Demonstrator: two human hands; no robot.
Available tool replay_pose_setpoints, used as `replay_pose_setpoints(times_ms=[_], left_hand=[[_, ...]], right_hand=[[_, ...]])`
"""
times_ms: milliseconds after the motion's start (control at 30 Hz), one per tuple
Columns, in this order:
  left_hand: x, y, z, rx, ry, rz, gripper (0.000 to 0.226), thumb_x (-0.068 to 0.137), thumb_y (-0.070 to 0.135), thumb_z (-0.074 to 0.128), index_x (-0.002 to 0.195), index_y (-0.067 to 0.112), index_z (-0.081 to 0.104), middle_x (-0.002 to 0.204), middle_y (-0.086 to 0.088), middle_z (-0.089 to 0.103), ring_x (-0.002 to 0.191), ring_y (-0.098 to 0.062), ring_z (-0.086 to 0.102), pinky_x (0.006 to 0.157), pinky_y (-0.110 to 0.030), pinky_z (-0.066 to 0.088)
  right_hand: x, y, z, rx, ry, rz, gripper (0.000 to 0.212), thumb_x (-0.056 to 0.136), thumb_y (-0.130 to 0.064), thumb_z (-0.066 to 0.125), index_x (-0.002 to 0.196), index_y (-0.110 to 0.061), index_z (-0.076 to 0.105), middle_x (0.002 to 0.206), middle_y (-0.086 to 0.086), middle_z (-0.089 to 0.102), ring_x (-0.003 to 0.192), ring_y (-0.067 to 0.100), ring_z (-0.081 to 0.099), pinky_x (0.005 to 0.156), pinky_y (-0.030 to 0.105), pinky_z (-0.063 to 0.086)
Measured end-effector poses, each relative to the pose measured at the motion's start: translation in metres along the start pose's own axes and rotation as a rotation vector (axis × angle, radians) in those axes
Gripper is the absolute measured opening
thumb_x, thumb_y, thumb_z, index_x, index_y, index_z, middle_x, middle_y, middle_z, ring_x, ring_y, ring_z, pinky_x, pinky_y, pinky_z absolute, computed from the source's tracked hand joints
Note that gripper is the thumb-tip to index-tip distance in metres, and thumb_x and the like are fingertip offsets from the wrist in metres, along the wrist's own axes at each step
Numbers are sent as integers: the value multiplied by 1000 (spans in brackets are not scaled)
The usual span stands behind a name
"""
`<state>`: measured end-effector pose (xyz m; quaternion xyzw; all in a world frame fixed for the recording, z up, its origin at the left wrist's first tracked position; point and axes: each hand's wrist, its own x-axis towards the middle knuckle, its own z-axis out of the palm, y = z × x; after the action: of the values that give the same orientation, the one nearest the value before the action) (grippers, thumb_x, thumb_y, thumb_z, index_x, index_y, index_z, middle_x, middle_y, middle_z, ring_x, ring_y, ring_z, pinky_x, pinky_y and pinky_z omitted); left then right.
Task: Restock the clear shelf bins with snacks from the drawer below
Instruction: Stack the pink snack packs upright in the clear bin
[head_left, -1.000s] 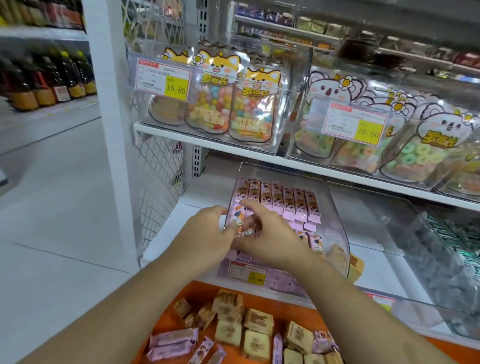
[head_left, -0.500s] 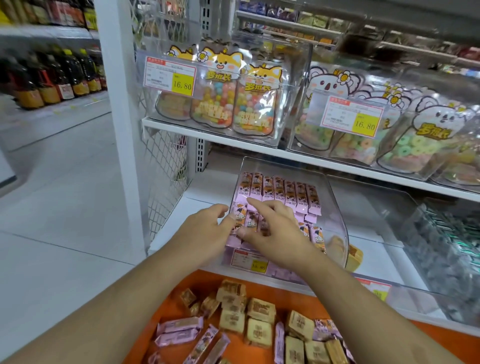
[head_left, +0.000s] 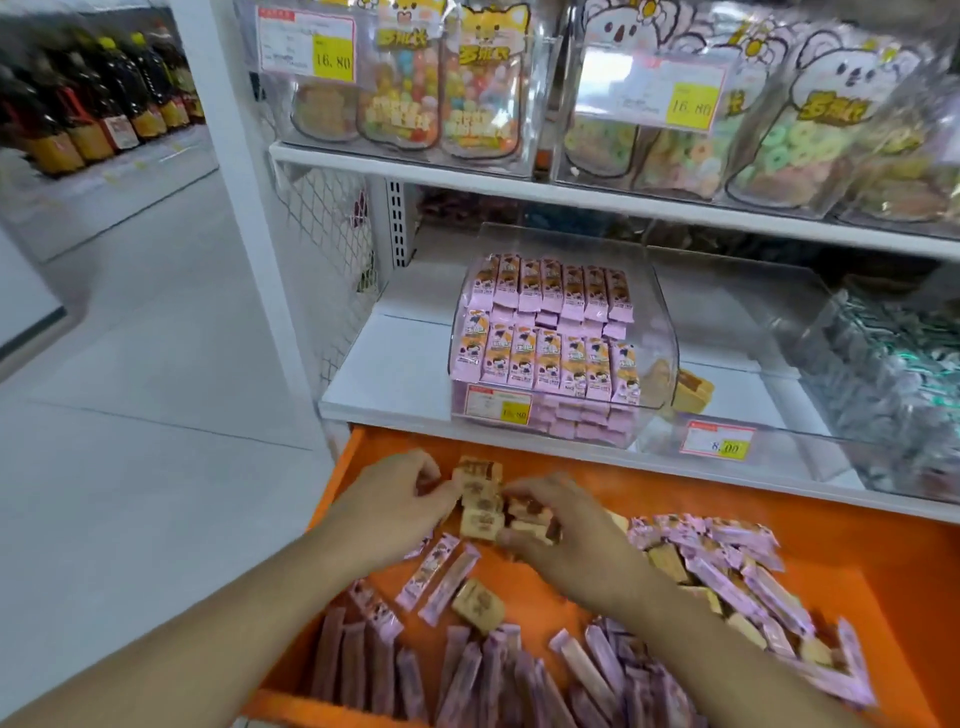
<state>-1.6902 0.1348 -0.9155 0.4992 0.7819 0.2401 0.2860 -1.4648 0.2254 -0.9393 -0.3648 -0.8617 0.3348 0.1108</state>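
Observation:
An orange drawer (head_left: 779, 499) stands pulled out below the shelf, strewn with pink snack bars (head_left: 441, 569) and tan square snack packs (head_left: 478, 605). My left hand (head_left: 395, 499) and my right hand (head_left: 561, 530) are both down in it, fingers curled round a small pile of tan square packs (head_left: 480, 499) between them. Above, the clear shelf bin (head_left: 654, 312) holds two neat rows of pink snack bars (head_left: 545, 332). To its right a second clear bin (head_left: 753, 364) holds a few tan packs (head_left: 693, 389).
The upper shelf (head_left: 467, 179) carries clear bins of bagged candy with yellow price tags. A bin of dark wrapped sweets (head_left: 893, 374) sits at the right. A white upright (head_left: 244, 208) and wire mesh flank the left. Bottles line a far shelf (head_left: 93, 119).
Both hands have left the pink-bar bin and dropped into the drawer, where they now grip tan packs. The view has moved closer and lower.

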Motion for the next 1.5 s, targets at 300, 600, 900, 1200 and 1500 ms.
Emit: replay_pose_setpoints(times_ms=[300, 600, 900, 1200, 1500], left_hand=[[49, -103, 117, 215, -301, -97, 37, 92, 49, 51, 103, 17, 65, 101, -5, 72, 102, -22, 68, 83, -38, 55], [88, -151, 163, 142, -310, -30, 44, 89, 25, 76, 132, 16, 69, 131, -2, 71, 122, -22, 64, 89, -14, 40], [92, -168, 186, 154, -243, -146, 86, 86, 50, 79, 154, 15, 40, 149, -6, 53, 141, -27, 48, 114, -32, 38], [81, -138, 172, 141, -413, -149, 7, 88, 22, 73, 93, 16, 71, 89, 0, 69, 81, -15, 63, 65, -26, 46], [50, -59, 110, -191, -413, -204, 37, 83, 20, 84, 119, 18, 77, 116, 0, 74, 98, -8, 66, 82, -22, 51]], right_hand=[[38, 83, 103, -66, -318, 224, 54, 99, -37, 65, 150, -38, 48, 156, -4, 41, 139, 18, 47, 114, 35, 42], [93, 125, 168, -168, -441, 122, 53, 91, -22, 59, 144, -23, 61, 157, -1, 50, 143, 25, 43, 117, 32, 36], [88, 137, 183, -348, -521, 118, 52, 90, -26, 62, 141, -23, 59, 149, 5, 45, 142, 28, 31, 120, 34, 20], [58, 133, 144, 78, -400, 406, 30, 91, -20, 73, 118, -31, 65, 113, -3, 67, 96, 21, 69, 74, 37, 60], [18, 90, 15, 449, -289, 433, 35, 83, 17, 72, 101, -13, 74, 111, 15, 71, 81, 30, 78, 74, 50, 66]])
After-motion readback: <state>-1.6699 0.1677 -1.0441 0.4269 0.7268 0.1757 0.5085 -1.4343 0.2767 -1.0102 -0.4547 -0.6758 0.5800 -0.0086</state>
